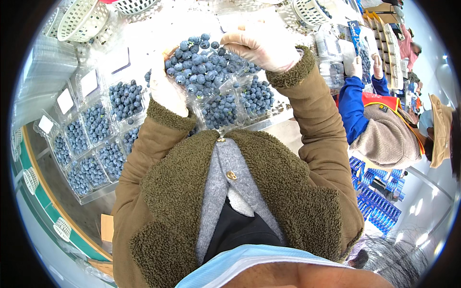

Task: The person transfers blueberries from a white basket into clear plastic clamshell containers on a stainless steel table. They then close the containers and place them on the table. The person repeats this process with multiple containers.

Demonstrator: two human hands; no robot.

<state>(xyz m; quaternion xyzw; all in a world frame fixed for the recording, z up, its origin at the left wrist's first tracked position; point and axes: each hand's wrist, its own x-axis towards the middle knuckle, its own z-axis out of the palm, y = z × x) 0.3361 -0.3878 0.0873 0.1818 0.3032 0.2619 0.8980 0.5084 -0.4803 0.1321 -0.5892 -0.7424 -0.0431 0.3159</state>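
Note:
A clear plastic punnet heaped with blueberries (201, 69) is in front of my chest, above other filled punnets. My left hand (168, 91), in a pale thin glove, grips its left side. My right hand (259, 48), gloved too, has its fingers bent together at the upper right edge of the heap. What lies between those fingertips I cannot make out. Just below the punnet, more blueberries (220, 111) fill another clear punnet, with a further filled punnet (257, 97) to its right.
On the left, a tray holds several blueberry punnets (95, 122) with open lids. Stacked clear containers (50, 72) stand beyond. White baskets (82, 21) sit at the table's far side. On the right, a co-worker in blue sleeves (353, 108) handles a punnet near blue-printed cartons (377, 206).

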